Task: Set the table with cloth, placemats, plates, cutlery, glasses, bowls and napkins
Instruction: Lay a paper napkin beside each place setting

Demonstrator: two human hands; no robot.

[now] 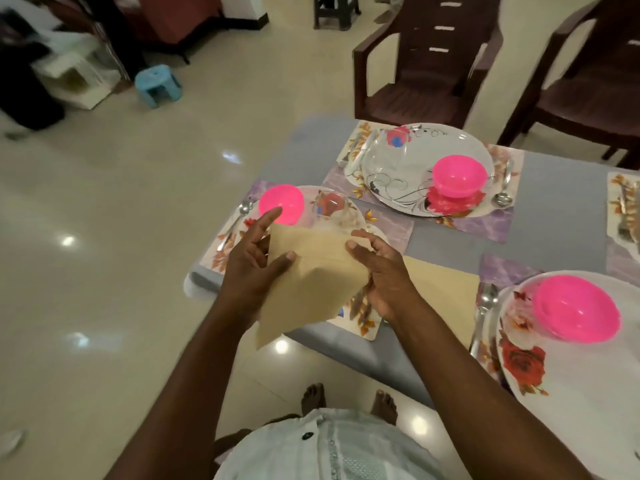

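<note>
Head view: one wide look down over a corner of the desk, the floor and the person's bare feet
Napkin: a tan folded napkin [308,278] is held up between both hands, above the near-left place setting, one corner hanging down past the desk edge
Left hand: the left hand [254,265] is seen at the napkin's left edge; its grip is closed on the cloth, thumb laid across the front, forefinger stretched out toward the pink bowl
Right hand: the right hand [381,271] is clasped on the napkin's right corner, thumb on top, fingers curled behind the fold
Second napkin: another tan napkin [446,292] is laid flat on the desk, between the near-left setting and the near-right one
Desk: a grey cloth [554,209] is spread over the desk [346,344]
Near-left setting: a floral placemat [391,233] carries a plate [346,213], largely hidden by the napkin; a pink bowl [281,204] and an upturned glass [330,204] are set on it, a spoon [237,220] lying to its left
Far setting: a flowered plate [408,168] is set on a placemat [485,223], a pink bowl [460,175] standing on its right part, cutlery placed at both sides
Near-right setting: a rose-printed plate [561,382] holds a pink bowl [576,308]; a spoon [483,310] is laid just beside its left rim
Surroundings: two brown chairs [422,64] are drawn near the far side; a small blue stool [157,84] is seen on the tiled floor [121,237]
</note>
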